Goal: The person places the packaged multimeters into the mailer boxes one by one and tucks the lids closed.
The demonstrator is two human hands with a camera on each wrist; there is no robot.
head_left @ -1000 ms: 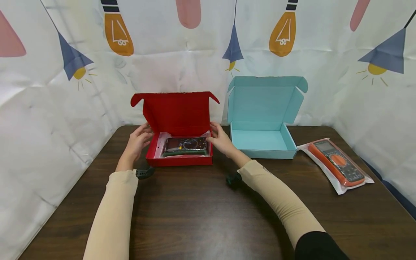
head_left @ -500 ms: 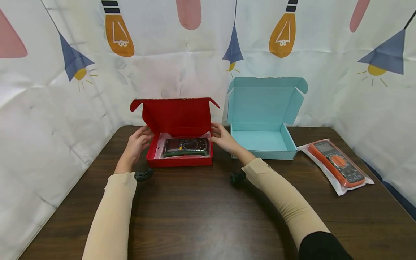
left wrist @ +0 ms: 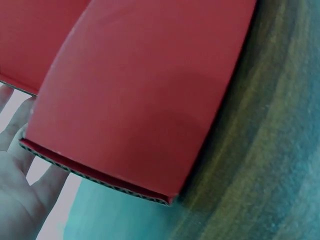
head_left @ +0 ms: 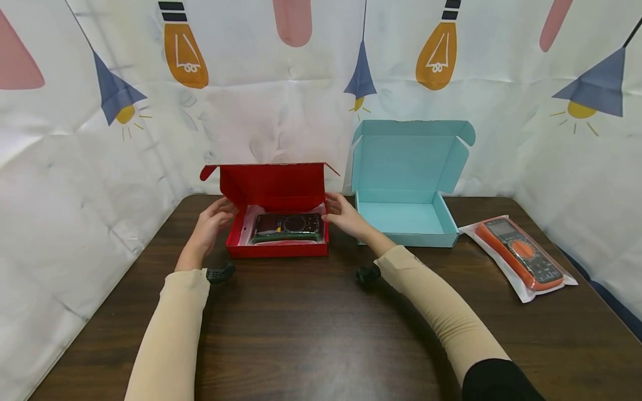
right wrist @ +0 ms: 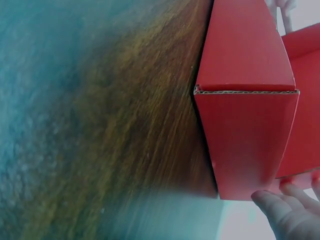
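Observation:
A red cardboard box (head_left: 278,252) stands with its lid (head_left: 273,181) raised at a slant. Inside lies a dark multimeter (head_left: 288,225) in a clear plastic bag. My left hand (head_left: 208,225) is at the box's left rear corner; in the left wrist view, its spread fingers reach behind the red cardboard (left wrist: 130,100). At the right rear corner is my right hand (head_left: 346,216), fingers reaching toward the back of the lid. The right wrist view shows its fingertips (right wrist: 265,197) by the corner of the side wall (right wrist: 247,142). Exact fingertip contact is partly hidden.
Right of the red box stands an open light-blue box (head_left: 406,238), its lid upright. An orange multimeter (head_left: 521,249) in a clear bag lies farther right on the dark wooden table (head_left: 301,334). A printed white cloth (head_left: 311,111) hangs behind the table.
The red lid's upper edge has come down steadily while its base stays put. My right hand has shifted slightly at the box's corner. My left hand is nearly unmoved.

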